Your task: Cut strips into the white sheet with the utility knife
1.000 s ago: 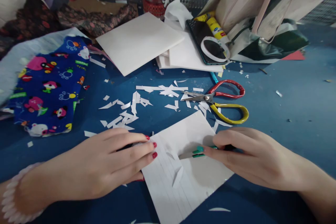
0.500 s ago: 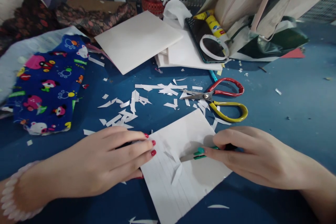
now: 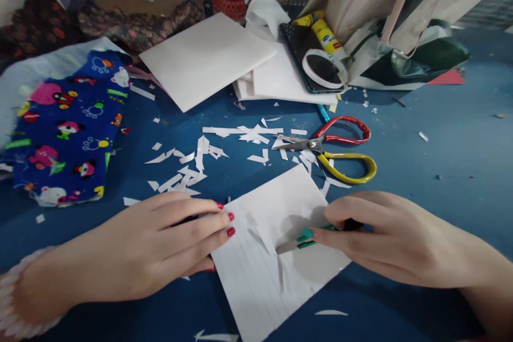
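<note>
A white sheet (image 3: pixel 280 197) with several parallel cut lines lies on the blue table (image 3: pixel 441 171) in front of me. My left hand (image 3: pixel 160 240) lies flat with fingers stretched out, its red-nailed fingertips pressing the sheet's left edge. My right hand (image 3: pixel 385 240) is closed round a green-handled craft knife (image 3: pixel 306 237), whose blade touches the middle of the sheet. Thin slivers of paper curl up beside the blade.
Scissors (image 3: pixel 336 152) with one red and one yellow handle lie just beyond the sheet among several white paper scraps (image 3: pixel 192 165). Farther back sit white boards (image 3: pixel 208 59), a tape ring (image 3: pixel 324 67) on a phone, a glue tube and a bag. Patterned blue cloth (image 3: pixel 68 128) lies left.
The knife blade has slid a little down and toward me along the sheet, and the cut sliver beside it has shifted. My left hand stays pressed on the sheet.
</note>
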Tool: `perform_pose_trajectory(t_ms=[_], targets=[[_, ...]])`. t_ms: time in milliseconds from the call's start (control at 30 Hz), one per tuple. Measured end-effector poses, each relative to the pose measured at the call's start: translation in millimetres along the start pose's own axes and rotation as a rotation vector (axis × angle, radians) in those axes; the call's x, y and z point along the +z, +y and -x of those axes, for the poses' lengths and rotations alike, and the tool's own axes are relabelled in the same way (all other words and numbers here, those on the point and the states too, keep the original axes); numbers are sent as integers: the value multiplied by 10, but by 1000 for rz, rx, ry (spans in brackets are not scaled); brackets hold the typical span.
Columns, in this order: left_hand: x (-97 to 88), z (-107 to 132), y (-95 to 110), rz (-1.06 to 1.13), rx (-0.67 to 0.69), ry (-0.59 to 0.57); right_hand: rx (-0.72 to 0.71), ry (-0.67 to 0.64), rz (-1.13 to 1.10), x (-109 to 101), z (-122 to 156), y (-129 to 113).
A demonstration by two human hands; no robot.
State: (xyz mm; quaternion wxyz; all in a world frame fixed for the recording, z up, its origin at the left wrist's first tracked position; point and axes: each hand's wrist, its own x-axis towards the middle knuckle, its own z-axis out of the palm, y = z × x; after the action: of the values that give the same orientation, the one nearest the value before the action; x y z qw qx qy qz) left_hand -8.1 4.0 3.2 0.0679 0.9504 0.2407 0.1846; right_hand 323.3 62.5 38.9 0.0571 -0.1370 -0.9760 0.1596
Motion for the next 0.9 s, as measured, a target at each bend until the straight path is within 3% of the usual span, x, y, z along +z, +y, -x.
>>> perform_pose_trajectory(t_ms=[700, 900], targets=[[-23, -25, 6, -5, -6, 5, 5, -6, 13, -4, 18, -9], [-11, -26, 2, -28, 8, 11, 63, 160, 51, 55, 34, -13]])
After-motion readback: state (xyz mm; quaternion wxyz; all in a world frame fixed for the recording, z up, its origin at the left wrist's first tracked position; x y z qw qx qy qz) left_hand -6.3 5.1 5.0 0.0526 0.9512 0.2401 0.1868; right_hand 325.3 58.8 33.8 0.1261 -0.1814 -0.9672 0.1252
